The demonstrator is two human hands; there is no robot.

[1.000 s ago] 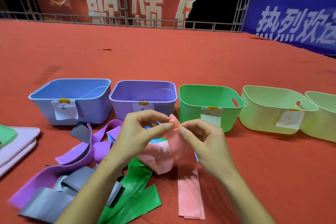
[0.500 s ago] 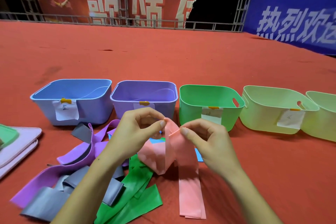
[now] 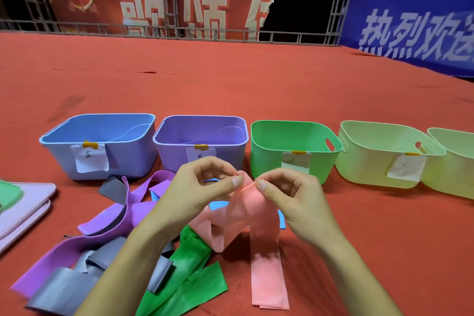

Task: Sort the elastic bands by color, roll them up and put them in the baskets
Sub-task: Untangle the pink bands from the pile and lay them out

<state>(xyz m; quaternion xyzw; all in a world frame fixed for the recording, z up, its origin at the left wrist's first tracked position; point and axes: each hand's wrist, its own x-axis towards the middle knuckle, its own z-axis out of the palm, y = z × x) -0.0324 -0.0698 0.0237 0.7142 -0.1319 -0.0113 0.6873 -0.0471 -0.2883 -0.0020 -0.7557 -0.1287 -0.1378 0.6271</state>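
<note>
Head view, one moment, items on a red cloth [image 3: 256, 90].

Hands: left hand [image 3: 197, 190] and right hand [image 3: 292, 195] meet above the pile, fingers curled, each pinching the top edge of the pink band [image 3: 259, 215] between thumb and forefinger. Thumb tips nearly touch.

Pink band: lifted at its upper end, one length hanging down to the cloth at lower centre, another fold drooping left beside the green bands [image 3: 189, 279].

Loose bands, lower left: purple bands [image 3: 77, 249], grey bands [image 3: 64, 287], green bands, tangled and overlapping. Blue band [image 3: 281, 220] mostly hidden under the pink one.

Baskets, one row beyond the hands, left to right: blue basket [image 3: 133, 151], purple basket [image 3: 230, 146], green basket [image 3: 269, 156], pale green basket [image 3: 364, 161], each with a paper label taped to the front; a fifth basket [image 3: 456, 177], pale yellow-green, is cut by the right edge. No band visible inside any of them.

Far left edge: stacked pink lids [image 3: 28, 202], one green lid [image 3: 10, 195] on top.
</note>
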